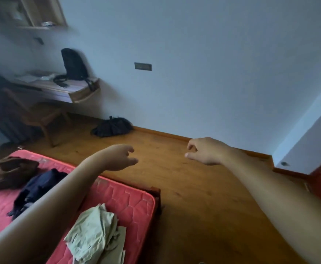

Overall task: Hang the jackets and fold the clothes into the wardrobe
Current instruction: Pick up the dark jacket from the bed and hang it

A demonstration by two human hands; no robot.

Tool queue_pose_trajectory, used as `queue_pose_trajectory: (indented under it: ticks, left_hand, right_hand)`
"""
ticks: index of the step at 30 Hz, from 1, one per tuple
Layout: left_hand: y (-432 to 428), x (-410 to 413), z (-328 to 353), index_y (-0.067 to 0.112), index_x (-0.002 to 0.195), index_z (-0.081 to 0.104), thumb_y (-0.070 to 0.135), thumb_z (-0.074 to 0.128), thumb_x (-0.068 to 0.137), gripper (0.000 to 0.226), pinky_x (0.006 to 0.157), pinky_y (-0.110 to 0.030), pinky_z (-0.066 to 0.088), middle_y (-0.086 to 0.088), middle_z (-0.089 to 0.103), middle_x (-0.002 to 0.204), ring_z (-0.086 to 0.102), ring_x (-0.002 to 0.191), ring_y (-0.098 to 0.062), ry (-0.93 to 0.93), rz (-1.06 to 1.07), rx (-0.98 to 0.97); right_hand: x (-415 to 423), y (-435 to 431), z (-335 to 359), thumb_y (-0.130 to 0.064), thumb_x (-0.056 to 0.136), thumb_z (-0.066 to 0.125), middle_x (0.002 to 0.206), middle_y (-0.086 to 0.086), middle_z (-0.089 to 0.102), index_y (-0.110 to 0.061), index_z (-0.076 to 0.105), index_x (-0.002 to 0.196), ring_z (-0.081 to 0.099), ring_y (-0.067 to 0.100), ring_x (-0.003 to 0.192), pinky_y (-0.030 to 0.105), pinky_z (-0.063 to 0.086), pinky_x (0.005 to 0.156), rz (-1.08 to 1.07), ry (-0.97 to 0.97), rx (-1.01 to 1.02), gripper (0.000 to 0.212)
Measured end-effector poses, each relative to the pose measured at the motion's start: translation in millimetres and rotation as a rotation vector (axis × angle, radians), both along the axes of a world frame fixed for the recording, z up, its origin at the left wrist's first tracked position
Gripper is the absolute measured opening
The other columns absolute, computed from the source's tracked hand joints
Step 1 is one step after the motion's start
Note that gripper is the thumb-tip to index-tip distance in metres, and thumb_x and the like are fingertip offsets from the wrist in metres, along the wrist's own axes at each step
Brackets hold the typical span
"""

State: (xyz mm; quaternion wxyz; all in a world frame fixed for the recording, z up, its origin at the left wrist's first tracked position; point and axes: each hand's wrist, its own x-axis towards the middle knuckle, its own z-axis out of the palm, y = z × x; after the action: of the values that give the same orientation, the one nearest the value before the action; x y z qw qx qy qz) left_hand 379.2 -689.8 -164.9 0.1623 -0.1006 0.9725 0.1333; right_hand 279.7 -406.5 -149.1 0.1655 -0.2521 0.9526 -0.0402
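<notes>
Left hand (119,157) and right hand (205,151) empty, fingers loosely curled.
Below the left hand, green cloth (96,227), navy cloth (36,189) and brown cloth (11,172) lie on the bed (129,202).

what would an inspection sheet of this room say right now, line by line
surface: red mattress, bare quilted top
job's things: pale green garment, navy garment and brown garment lie crumpled on the mattress
clutter: black bundle on the floor by the wall; black backpack upright on the desk
hands: left hand and right hand held out over the floor, fingers loosely curled, holding nothing
cables: dark coil on the desk, perhaps a cord
surroundings: pale wall, wooden chair by the desk; wardrobe not in view
</notes>
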Motion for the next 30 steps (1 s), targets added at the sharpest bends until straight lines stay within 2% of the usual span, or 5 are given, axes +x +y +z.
queue_pose_trajectory:
  ticks: [8,14,20,25,30]
  left_hand:
    - [30.1,-77.8,-0.1,0.016,0.148,0.047,0.048,0.058,0.097,0.061,0.105,-0.038,0.047,-0.005,0.057,0.143,0.056,0.127,-0.023,0.014,0.180,-0.009]
    - [18.1,-126.5,-6.5,0.018,0.148,0.045,0.047,0.059,0.097,0.061,0.104,-0.036,0.048,-0.003,0.056,0.143,0.057,0.126,-0.021,0.009,0.296,-0.005]
    - [-21.6,-175.0,-29.0,0.017,0.148,0.046,0.047,0.060,0.096,0.061,0.098,-0.033,0.050,-0.004,0.057,0.142,0.060,0.121,-0.022,-0.004,0.414,0.016]
    - [-74.6,-226.4,-41.7,0.018,0.149,0.045,0.048,0.059,0.095,0.063,0.106,-0.036,0.045,-0.004,0.056,0.143,0.055,0.128,-0.023,0.019,0.542,0.025]
    - [-129.3,-272.1,-40.8,0.017,0.149,0.045,0.047,0.058,0.096,0.062,0.105,-0.035,0.046,-0.005,0.056,0.144,0.055,0.128,-0.023,0.017,0.652,0.033]
  right_hand:
    - [-131.6,10.1,15.8,-0.058,0.096,0.054,0.131,-0.001,0.062,-0.031,0.057,0.134,0.059,0.019,0.114,0.042,0.051,0.096,0.166,0.023,-0.030,0.046]
    - [-209.5,-16.6,5.5,-0.056,0.096,0.054,0.132,0.000,0.063,-0.030,0.055,0.137,0.060,0.019,0.113,0.039,0.052,0.095,0.279,-0.023,-0.033,0.048]
    - [-282.6,-83.6,-18.0,-0.056,0.097,0.054,0.134,0.000,0.063,-0.030,0.055,0.139,0.062,0.018,0.113,0.037,0.053,0.095,0.406,-0.048,-0.040,0.049]
    - [-353.6,-159.6,-24.0,-0.053,0.098,0.055,0.132,0.000,0.064,-0.028,0.057,0.136,0.062,0.017,0.111,0.036,0.053,0.095,0.521,-0.035,-0.047,0.045]
    - [-417.6,-241.2,-18.3,-0.052,0.099,0.054,0.130,0.001,0.064,-0.029,0.056,0.135,0.063,0.019,0.110,0.037,0.055,0.094,0.626,-0.021,-0.043,0.043]
